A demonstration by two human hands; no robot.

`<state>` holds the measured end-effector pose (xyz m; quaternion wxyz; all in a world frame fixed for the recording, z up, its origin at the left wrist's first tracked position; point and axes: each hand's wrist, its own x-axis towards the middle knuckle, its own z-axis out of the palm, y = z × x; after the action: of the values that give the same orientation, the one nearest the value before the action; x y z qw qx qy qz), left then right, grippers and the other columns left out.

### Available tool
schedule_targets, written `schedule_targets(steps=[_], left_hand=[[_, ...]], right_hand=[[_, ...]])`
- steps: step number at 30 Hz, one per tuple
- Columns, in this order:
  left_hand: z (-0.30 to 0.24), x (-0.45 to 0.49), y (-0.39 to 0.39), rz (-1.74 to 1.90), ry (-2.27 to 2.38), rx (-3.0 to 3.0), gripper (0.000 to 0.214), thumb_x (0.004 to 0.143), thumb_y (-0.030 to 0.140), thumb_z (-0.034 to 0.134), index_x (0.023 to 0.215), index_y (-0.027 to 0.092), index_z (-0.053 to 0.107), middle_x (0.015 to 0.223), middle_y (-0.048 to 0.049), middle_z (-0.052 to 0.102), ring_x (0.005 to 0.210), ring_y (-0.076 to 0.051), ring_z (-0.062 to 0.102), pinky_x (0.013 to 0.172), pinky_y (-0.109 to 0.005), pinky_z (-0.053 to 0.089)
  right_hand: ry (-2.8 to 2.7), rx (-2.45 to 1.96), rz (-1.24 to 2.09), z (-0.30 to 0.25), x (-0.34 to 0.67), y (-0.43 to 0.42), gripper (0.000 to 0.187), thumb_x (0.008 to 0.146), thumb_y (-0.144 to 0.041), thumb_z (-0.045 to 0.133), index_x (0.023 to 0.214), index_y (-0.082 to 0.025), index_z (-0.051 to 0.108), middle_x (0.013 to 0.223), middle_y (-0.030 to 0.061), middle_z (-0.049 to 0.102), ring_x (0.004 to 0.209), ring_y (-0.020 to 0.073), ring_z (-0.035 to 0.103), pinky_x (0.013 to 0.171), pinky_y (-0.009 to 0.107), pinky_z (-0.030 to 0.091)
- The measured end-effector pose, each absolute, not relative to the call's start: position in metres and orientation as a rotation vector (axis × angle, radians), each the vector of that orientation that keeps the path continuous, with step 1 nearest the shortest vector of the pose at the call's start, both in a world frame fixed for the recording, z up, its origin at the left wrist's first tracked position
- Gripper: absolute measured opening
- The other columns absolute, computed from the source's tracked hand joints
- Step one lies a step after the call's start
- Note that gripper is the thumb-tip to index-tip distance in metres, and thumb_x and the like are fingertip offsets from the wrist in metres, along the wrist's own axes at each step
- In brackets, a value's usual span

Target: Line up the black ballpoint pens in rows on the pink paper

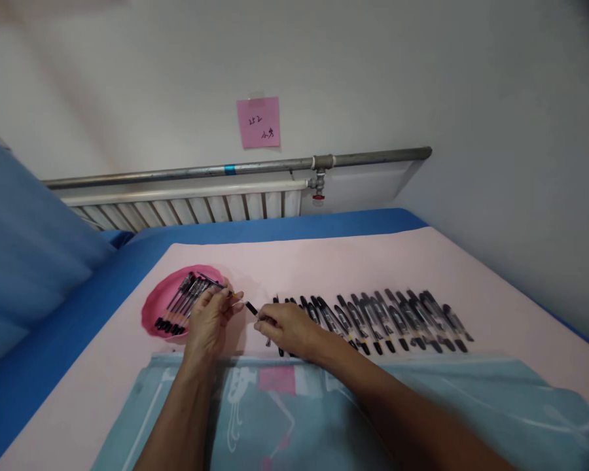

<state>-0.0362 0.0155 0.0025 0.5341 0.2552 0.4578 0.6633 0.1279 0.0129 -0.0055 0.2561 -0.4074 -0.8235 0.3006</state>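
Observation:
A slim dark pen (pixel 211 280) is pinched in the fingers of my left hand (pixel 210 320), beside the bowl's right rim. It slants down to the right, with a yellowish bit near my fingertips. My right hand (pixel 289 329), closed, grips a short black pen part (pixel 251 308) that looks like a cap; it points toward the pen, and I cannot tell whether they touch. Several black-capped pens (pixel 184 304) lie inside the pink bowl (pixel 150 307). Right of it, a long row of clear and black pens (pixel 392 317) lies side by side, its left end partly behind my right hand.
Pale pink sheeting (pixel 324 261) covers the blue table surface (pixel 275 229). A light blue patterned cloth (pixel 177 418) lies along the near edge, under my forearms. Behind stand a radiator (pixel 226 208), a metal pipe (pixel 177 175) and a wall with a pink note (pixel 258 123). Blue fabric (pixel 24 261) hangs at left.

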Motion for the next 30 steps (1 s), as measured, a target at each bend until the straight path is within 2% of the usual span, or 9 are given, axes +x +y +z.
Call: schedule_targets(steps=[12, 20, 24, 27, 30], left_hand=[[0.002, -0.033, 0.013, 1.559, 1.132, 0.747, 0.027, 0.057, 0.025, 0.072, 0.073, 0.016, 0.053, 0.064, 0.0035, 0.06, 0.059, -0.013, 0.063, 0.053, -0.023, 0.049], [-0.003, -0.029, 0.007, 1.369, 1.178, 1.017, 0.018, 0.066, 0.029, 0.066, 0.075, 0.015, 0.059, 0.072, -0.0002, 0.062, 0.069, -0.014, 0.06, 0.063, -0.025, 0.047], [0.0, -0.024, 0.004, 1.266, 1.217, 1.141, 0.029, 0.072, 0.037, 0.059, 0.091, 0.015, 0.061, 0.084, -0.0039, 0.063, 0.074, -0.015, 0.059, 0.069, -0.028, 0.046], [0.0, -0.026, 0.005, 1.292, 1.277, 1.215, 0.024, 0.074, 0.038, 0.054, 0.083, 0.016, 0.058, 0.072, -0.0002, 0.059, 0.066, -0.013, 0.056, 0.062, -0.025, 0.044], [-0.006, -0.028, 0.005, 0.984, 1.401, 1.469, 0.018, 0.073, 0.034, 0.052, 0.066, 0.018, 0.052, 0.055, 0.0048, 0.049, 0.051, -0.01, 0.046, 0.051, -0.023, 0.037]], right_hand=[[-2.295, -1.144, 0.81, -0.005, 0.129, 0.012, 0.014, 0.08, -0.026, 0.051, 0.072, -0.017, 0.057, 0.061, -0.0012, 0.059, 0.056, 0.0094, 0.051, 0.051, 0.02, 0.026], [-2.248, -1.111, 0.795, -0.009, 0.128, 0.013, 0.011, 0.078, -0.024, 0.052, 0.071, -0.017, 0.056, 0.059, -0.0024, 0.055, 0.054, 0.0088, 0.046, 0.051, 0.02, 0.023], [-2.132, -1.117, 0.763, -0.011, 0.127, 0.016, 0.014, 0.078, -0.021, 0.051, 0.064, -0.017, 0.051, 0.056, -0.0043, 0.047, 0.053, 0.0082, 0.042, 0.05, 0.02, 0.023], [-1.997, -1.148, 0.764, -0.008, 0.128, 0.018, 0.018, 0.079, -0.024, 0.051, 0.062, -0.017, 0.049, 0.054, -0.0055, 0.042, 0.053, 0.0081, 0.04, 0.052, 0.02, 0.025], [-1.897, -1.161, 0.763, -0.005, 0.13, 0.019, 0.02, 0.079, -0.026, 0.05, 0.061, -0.017, 0.048, 0.054, -0.0059, 0.04, 0.054, 0.0082, 0.038, 0.053, 0.02, 0.027]])
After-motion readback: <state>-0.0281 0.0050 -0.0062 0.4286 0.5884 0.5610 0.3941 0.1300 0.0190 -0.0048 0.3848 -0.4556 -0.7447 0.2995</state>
